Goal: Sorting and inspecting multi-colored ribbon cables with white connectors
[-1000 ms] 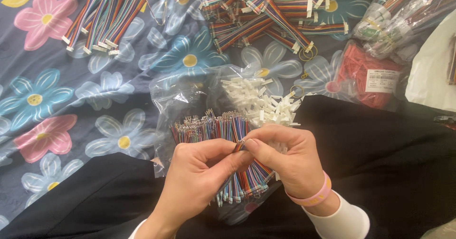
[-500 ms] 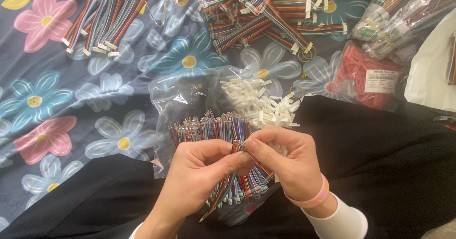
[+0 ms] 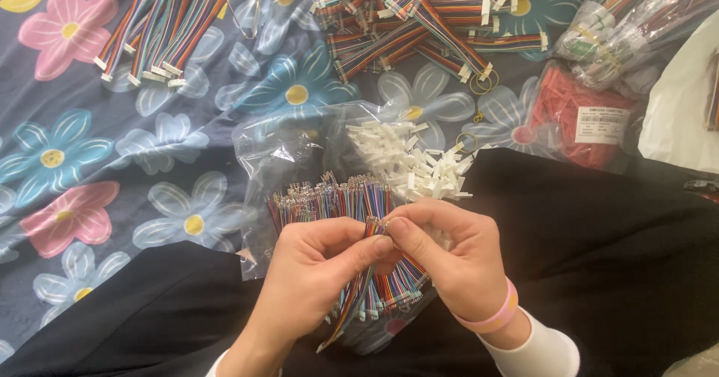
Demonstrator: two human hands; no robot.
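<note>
Over the lap, left hand [image 3: 314,272] and right hand [image 3: 449,261] pinch one rainbow ribbon cable [image 3: 352,309] together at its top end. Loose cable pile [image 3: 337,201] remains beneath, white connectors [image 3: 412,163] beside; finished bundles [image 3: 419,25] lie beyond.

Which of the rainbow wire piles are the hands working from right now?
The loose-ended bunch of coloured wires on the clear bag directly under the left hand and right hand. The two piles at the top, left and centre, lie untouched.

hands [image 3: 322,272]: 2 | pink wristbands [image 3: 490,318]: 1 | metal rings [image 3: 483,83]: 2 | red bags [image 3: 580,115]: 1
</note>
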